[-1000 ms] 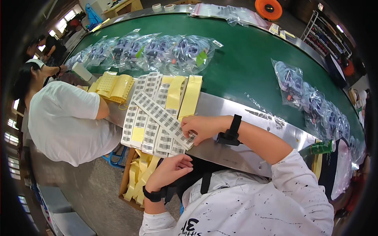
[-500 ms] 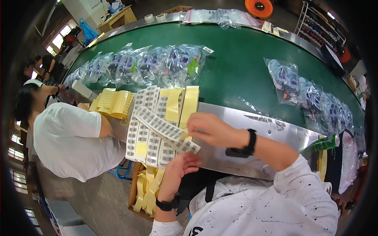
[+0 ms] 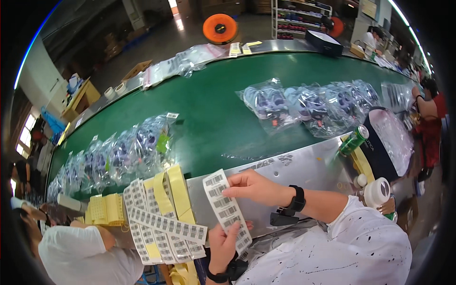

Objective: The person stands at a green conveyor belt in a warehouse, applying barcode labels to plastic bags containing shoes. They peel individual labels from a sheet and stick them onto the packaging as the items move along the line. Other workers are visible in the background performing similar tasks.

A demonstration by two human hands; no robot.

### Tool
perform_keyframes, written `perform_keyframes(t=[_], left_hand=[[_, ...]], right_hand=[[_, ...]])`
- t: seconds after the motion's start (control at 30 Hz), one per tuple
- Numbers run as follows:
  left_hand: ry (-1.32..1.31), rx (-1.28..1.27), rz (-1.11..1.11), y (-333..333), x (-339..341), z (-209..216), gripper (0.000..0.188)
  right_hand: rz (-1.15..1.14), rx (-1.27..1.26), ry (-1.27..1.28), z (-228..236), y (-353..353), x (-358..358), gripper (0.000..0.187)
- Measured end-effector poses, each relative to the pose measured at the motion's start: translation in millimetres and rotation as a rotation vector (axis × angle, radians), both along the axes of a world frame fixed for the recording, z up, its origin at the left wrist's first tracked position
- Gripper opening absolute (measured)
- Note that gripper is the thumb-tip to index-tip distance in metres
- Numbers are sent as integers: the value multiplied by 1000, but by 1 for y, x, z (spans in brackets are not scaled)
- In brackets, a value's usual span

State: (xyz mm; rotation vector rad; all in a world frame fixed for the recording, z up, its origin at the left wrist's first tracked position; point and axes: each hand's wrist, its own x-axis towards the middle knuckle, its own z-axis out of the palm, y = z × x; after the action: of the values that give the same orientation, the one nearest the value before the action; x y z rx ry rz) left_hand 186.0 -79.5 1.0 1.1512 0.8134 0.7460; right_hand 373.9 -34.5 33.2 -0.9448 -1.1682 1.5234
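A white strip of barcode labels (image 3: 223, 203) is held up in front of me, clear of the metal ledge. My right hand (image 3: 259, 190) pinches it near its upper end, thumb on the printed face. Lower down, my left hand (image 3: 222, 246) grips the same strip between thumb and fingers. Just left of it lies a fan of more barcode label strips (image 3: 140, 223), with one strip (image 3: 168, 225) lying slantwise across them. Yellow backing strips (image 3: 179, 192) rest along the right side of that pile.
Bagged bluish-purple shoes (image 3: 118, 147) line the green conveyor belt (image 3: 209, 118) at left, and more bagged shoes (image 3: 308, 104) at right. A green can (image 3: 354, 141) and white bottle (image 3: 376, 192) stand right. A co-worker in a white shirt (image 3: 85, 251) is at my left.
The view has swung right. A label strip is now lifted away from the pile, gripped by both hands. My left hand, earlier loosely open beside the pile, has closed on it.
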Motion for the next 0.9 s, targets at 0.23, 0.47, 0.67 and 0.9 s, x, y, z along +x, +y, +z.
perform_keyframes(t=[0.23, 0.47, 0.67, 0.9], left_hand=[[-256, 342, 414, 29, 26, 38, 36], [29, 342, 225, 49, 0, 36, 24], [21, 262, 312, 45, 12, 33, 21], [206, 294, 342, 33, 26, 30, 18]], right_hand=[[14, -56, -148, -5, -17, 2, 20], [61, 120, -213, -14, -20, -11, 20], [-168, 394, -503, -4, -15, -3, 14], [-222, 551, -448, 1, -10, 13, 7]])
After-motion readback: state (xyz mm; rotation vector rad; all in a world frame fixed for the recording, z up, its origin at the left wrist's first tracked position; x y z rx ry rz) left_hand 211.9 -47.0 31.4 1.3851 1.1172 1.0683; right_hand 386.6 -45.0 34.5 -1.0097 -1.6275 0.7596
